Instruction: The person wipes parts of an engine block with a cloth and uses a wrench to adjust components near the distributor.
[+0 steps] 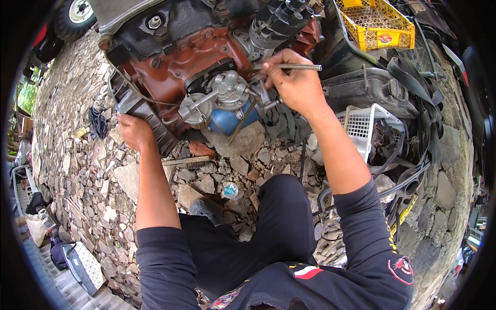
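In the head view, an engine block with red and black surfaces fills the upper middle. Fixed to it are a silvery fuel pump-like part, a blue cylindrical filter and, above, a black distributor. My right hand is closed round a slim silvery rod-like tool held level beside the metal fittings right of the pump; its working end is too small to tell. My left hand has its fingers curled on the edge of a grey cast housing at the engine's lower left.
Rubble ground surrounds my legs, with a wooden-handled brush and a plastic cup. At right are a yellow crate, a white crate, a dark metal tank and black straps. A wheel stands top left.
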Tool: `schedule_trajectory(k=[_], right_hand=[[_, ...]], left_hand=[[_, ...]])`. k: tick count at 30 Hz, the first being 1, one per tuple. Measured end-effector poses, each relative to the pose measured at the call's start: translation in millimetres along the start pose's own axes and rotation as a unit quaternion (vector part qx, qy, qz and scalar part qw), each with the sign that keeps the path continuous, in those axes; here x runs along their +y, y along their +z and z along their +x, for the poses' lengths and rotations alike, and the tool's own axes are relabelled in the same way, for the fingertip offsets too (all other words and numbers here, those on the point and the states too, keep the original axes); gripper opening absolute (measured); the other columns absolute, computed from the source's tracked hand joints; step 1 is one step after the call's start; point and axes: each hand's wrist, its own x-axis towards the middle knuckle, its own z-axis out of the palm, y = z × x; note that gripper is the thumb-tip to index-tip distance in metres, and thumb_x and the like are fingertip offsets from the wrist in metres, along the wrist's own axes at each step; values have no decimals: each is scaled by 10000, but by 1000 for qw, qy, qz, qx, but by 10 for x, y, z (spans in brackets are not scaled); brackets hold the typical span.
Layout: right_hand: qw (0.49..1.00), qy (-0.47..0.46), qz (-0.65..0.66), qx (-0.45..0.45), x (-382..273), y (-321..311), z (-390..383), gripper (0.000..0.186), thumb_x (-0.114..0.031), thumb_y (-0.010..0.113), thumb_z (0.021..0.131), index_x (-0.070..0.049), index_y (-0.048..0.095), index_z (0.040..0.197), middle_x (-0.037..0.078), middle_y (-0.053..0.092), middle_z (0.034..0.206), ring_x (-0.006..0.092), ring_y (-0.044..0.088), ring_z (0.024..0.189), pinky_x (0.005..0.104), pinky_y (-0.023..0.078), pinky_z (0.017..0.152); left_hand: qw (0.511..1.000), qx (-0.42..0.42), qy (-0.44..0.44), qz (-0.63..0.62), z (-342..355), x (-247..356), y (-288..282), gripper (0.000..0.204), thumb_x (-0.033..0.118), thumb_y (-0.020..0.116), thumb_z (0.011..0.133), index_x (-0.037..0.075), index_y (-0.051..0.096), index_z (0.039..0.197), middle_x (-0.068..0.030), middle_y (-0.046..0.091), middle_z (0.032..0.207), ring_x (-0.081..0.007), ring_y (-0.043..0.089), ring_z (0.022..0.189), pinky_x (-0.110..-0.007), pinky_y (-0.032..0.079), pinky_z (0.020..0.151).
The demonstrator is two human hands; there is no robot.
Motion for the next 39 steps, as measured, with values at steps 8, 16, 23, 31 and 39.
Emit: schedule_trajectory(k=[8,16,23,31,39], right_hand=[[993,12,13,115,-33,-203,39,79,-67,609,852,7,606,824,69,657,726,99,591,574,246,478,516],[991,-33,-66,112,-24,13,17,82,-92,619,830,-12,622,807,76,643,653,148,644,598,280,480,536],[989,-52,-84,107,77,-95,41,96,-92,610,854,1,603,830,97,659,732,122,616,599,256,483,545],[994,-14,-27,104,173,-247,-69,109,-90,601,875,17,580,886,78,651,761,76,546,562,217,437,514],[991,1,129,37,249,-357,-3,111,-83,616,854,27,610,868,96,666,759,111,605,605,255,509,547]], left_hand=[[1000,11,5,-6,22,-20,29,624,470,218,953,3,582,1151,-286,586,1093,-495,519,1009,-526,396,874],[1000,17,5,5,24,-48,2,631,472,211,954,3,587,1146,-285,585,1097,-494,523,1007,-522,403,871],[1000,18,-1,0,32,-38,36,646,475,199,953,-5,588,1141,-284,582,1110,-486,517,1028,-513,397,890],[1000,15,17,-11,-30,14,0,638,456,209,959,-30,580,1144,-295,566,1134,-479,502,1060,-496,385,920],[1000,21,6,-17,160,-173,76,658,456,219,965,-74,557,1159,-315,557,1138,-482,510,1054,-487,396,913]])
